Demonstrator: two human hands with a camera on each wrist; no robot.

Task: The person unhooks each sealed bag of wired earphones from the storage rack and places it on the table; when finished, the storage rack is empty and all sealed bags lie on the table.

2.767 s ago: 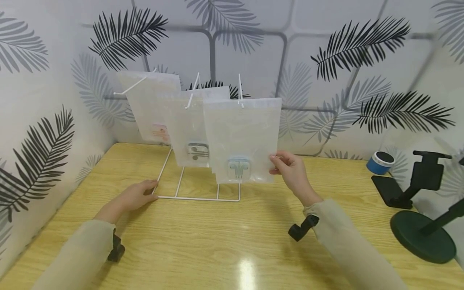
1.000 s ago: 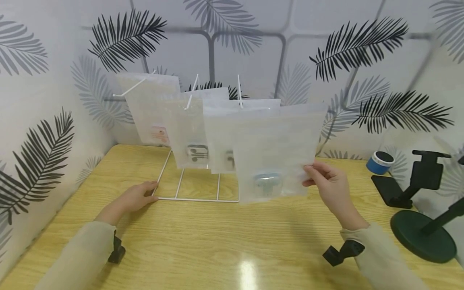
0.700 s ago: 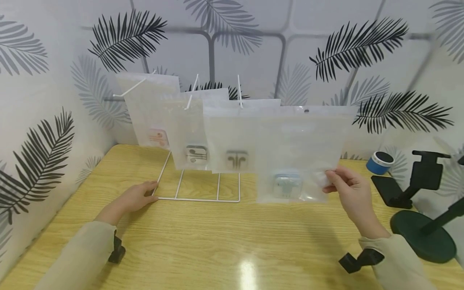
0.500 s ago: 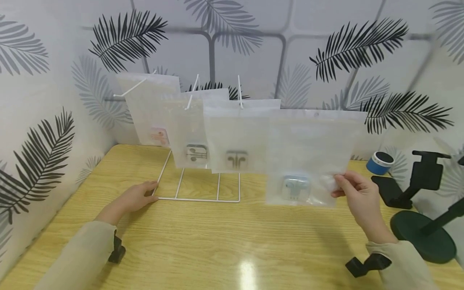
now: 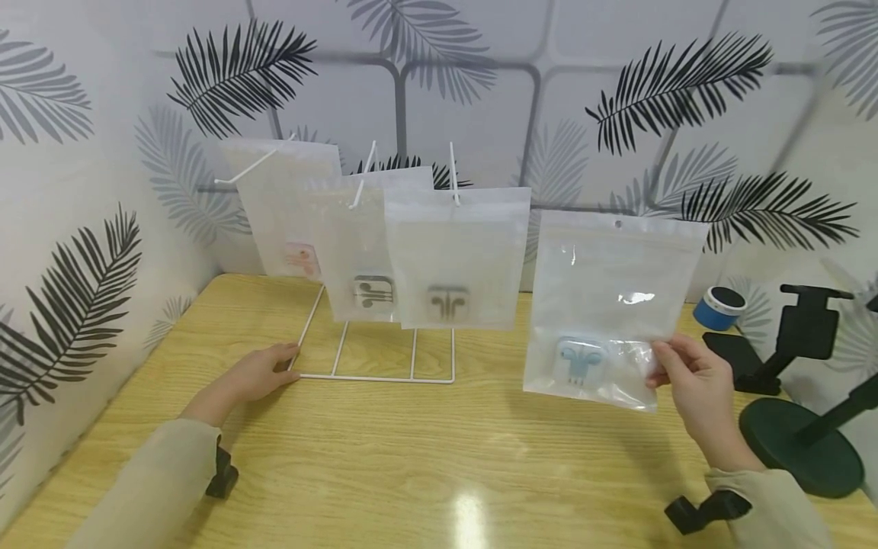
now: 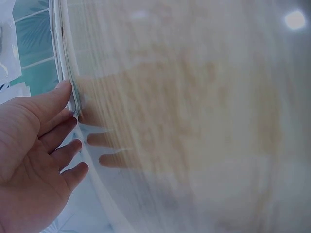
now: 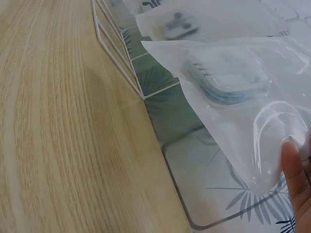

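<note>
Right hand [image 5: 703, 389]: at 4 o'clock from the middle of the head view, thumb and fingers pinching the blue-earphone bag [image 5: 604, 274] by its side edge, near the lower corner.
Blue-earphone bag: at 3 o'clock, held off the hooks and tilted slightly clockwise; translucent white, with a small hole at the 12 o'clock of its top strip.
Blue earphones [image 5: 580, 362]: in a clear case inside that bag, toward its 7 o'clock.
Left hand [image 5: 257, 372]: at 8 o'clock, fingers loosely extended, thumb and fingertips touching the corner of the wire rack [image 5: 377, 377].
Wire rack: white, its base flat on the bench [image 5: 411, 457] at 7 o'clock, its hooks [image 5: 254, 162] carrying three bags in an overlapping row.
Pink-earphone bag [image 5: 281, 198]: at 10 o'clock, hanging, partly covered by its neighbour.
Silver-case bag [image 5: 353, 240]: between 9 and 10 o'clock, hanging, dark earphones [image 5: 374, 292] showing through.
Grey-earphone bag [image 5: 456, 255]: at the centre, hanging from the hook nearest the held bag, from which it is apart.
Speaker-like cylinder [image 5: 720, 309]: blue and white, at 3 o'clock.
Black slab [image 5: 725, 357]: just beside the cylinder, toward its 6 o'clock.
Stand [image 5: 799, 450]: at 4 o'clock, round dark base on the bench.
</note>
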